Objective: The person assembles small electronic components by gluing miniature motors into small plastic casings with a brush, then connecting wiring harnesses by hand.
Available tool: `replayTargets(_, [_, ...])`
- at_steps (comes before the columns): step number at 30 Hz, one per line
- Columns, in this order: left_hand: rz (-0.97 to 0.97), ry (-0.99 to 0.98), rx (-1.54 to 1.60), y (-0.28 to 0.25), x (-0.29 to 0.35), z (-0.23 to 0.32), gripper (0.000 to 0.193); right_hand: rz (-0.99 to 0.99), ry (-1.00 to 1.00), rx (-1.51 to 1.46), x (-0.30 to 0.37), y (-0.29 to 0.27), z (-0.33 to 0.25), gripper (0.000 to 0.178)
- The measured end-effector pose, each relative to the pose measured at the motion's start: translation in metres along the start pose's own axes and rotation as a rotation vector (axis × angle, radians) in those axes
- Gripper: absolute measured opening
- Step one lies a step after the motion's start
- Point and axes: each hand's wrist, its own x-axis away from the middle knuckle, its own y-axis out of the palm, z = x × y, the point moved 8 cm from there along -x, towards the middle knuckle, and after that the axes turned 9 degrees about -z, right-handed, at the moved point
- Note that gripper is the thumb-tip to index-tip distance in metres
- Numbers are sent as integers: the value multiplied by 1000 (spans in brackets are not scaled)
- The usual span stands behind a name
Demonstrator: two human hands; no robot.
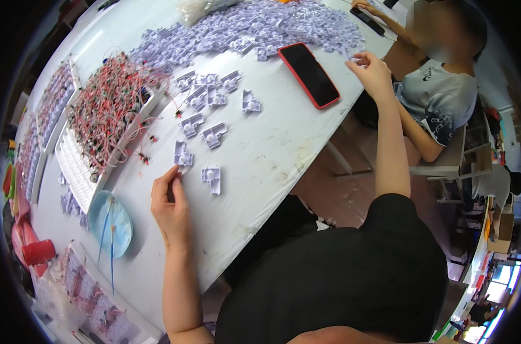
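Observation:
My left hand [172, 206] has its thumb and forefinger drawn together at the lower edge of a pale lavender plastic housing [183, 153] lying on the table. Another such housing [213, 179] lies just right of those fingers, and several more form a loose group [209, 94] farther up. My right hand [373, 74] is stretched out over the table's right edge, its thumb and forefinger bent and apart. Its fingertips are beside the right end of a big heap of the same housings [260, 26]; nothing clear shows between them.
A red-cased phone [310, 75] lies between my hands. At left are a white tray [82, 166] heaped with red-wired parts [108, 109], and a blue dish [120, 229] with two brushes. Filled trays [100, 292] stand lower left. A co-worker [444, 92] sits at right, holding a dark phone [367, 21].

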Motion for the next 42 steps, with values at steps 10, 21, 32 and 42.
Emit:
replayTargets(10, [36,68,27,1,5,11,24,-187,-180,161,38,125,-152,48])
replayTargets(21, [13,1,-29,1,8,9,26,110,-58,-124,5,38,-106,41])
replayTargets(32, [92,-20,57,-3,3,3,24,210,128,53,-123,51,183,83])
replayTargets(42, [84,-7,86,-1,-1,-2,23,198,-364,-180,-29,15,29,56])
